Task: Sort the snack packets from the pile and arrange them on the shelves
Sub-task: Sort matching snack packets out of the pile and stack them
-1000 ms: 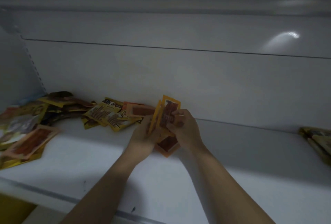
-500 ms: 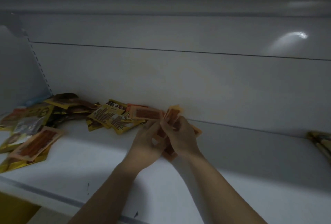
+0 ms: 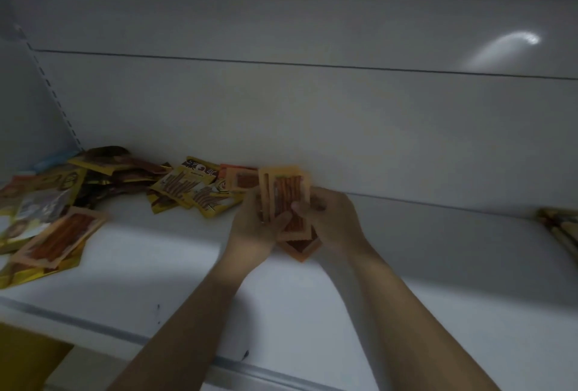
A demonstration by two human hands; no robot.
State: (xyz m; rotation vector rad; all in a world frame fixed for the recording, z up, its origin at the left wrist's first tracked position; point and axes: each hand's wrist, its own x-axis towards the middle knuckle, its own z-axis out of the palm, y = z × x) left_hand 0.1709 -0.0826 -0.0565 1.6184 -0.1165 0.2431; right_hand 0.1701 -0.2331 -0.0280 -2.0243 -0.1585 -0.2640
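Right now both hands meet over the middle of the white shelf (image 3: pixel 422 281), close to its back panel (image 3: pixel 281 124). The left hand (image 3: pixel 253 224) grips a small stack of orange packets (image 3: pixel 286 193) from the left, with the thumb lying across the front. The right hand (image 3: pixel 333 221) pinches the same stack from the right, its thumb pressed on the face of the front packet. The stack stands roughly upright, its top edge clear above the fingers, and reddish-brown sticks show through the front packet's window. The edges show at least two packets, but no exact count can be made. Below the hands a lower orange packet (image 3: pixel 301 248) sticks out with one corner pointing down; whether it is held or lies on the shelf cannot be told. To the left, the pile (image 3: pixel 103 177) of unsorted snack packets spreads along the back of the shelf as far as the slotted upright (image 3: pixel 53 90). Yellow packets (image 3: pixel 187 188) printed with brown sticks lie nearest the hands, just beside a flat orange packet (image 3: pixel 239 179) at the foot of the back panel. Darker brown and gold ones sit further left. At the near-left side of the pile a single orange packet (image 3: pixel 59 239) lies flat on top of yellow ones. At the far right of the shelf, well apart from the hands, a few more packets (image 3: pixel 560 228) lie partly cut off by the frame. A bright patch of reflected light (image 3: pixel 506 43) shows on the panel up to the right. Everything is dim and slightly blurred.
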